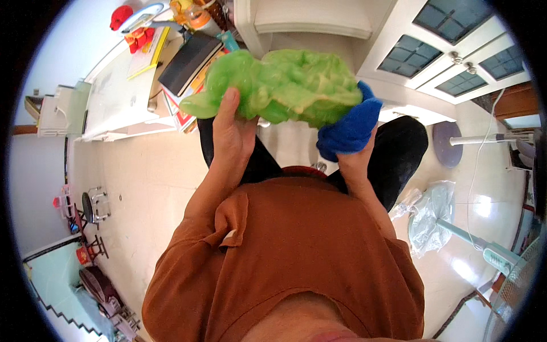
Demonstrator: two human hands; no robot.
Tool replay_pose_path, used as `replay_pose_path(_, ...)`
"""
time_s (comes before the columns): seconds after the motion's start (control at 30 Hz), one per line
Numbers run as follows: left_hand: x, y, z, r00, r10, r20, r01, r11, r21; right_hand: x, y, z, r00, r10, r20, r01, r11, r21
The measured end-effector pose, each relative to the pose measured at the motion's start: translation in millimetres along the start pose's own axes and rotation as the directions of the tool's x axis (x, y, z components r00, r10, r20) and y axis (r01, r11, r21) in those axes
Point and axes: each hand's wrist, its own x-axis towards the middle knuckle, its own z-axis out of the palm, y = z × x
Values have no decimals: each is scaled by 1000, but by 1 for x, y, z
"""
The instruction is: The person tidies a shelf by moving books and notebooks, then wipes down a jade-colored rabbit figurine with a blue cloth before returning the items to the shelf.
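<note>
A large green carved ornament (pixel 279 85), glossy with paler yellowish ridges, is held up sideways in front of me above my knees. My left hand (pixel 233 130) grips its left part from below, the thumb pressed on the near surface. At its right end, a bunched blue cloth (pixel 348 128) lies against the carving. My right hand (pixel 354 162) is closed round this cloth; most of its fingers are hidden behind the fabric. The ornament's underside and far side cannot be seen.
At the far left a white desk (pixel 111 100) carries a black book (pixel 189 61), more books and a red figure (pixel 121 17). White cabinets (pixel 393 25) stand ahead and to the right. A fan (pixel 501 259) and a plastic bag (pixel 434 214) are at the right.
</note>
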Motion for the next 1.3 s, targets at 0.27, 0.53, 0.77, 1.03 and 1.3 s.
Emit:
replay_pose_path(0.27,-2,37,19,964,193,184,-211,974,86,11,-19,-7,996,-63,61,73,979,-188)
replay_pose_path(0.53,83,71,94,916,238,324,-283,954,98,67,-20,12,990,-84,111,102,981,-165)
replay_pose_path(0.77,151,78,125,898,168,406,-269,941,205,91,-4,47,992,-111,64,117,989,-92)
replay_pose_path(1.03,188,77,135,893,97,440,-269,899,346,111,19,67,997,-17,70,20,999,-43)
replay_pose_path(1.3,221,75,127,890,123,438,-330,838,435,140,39,93,999,12,37,-5,981,-196)
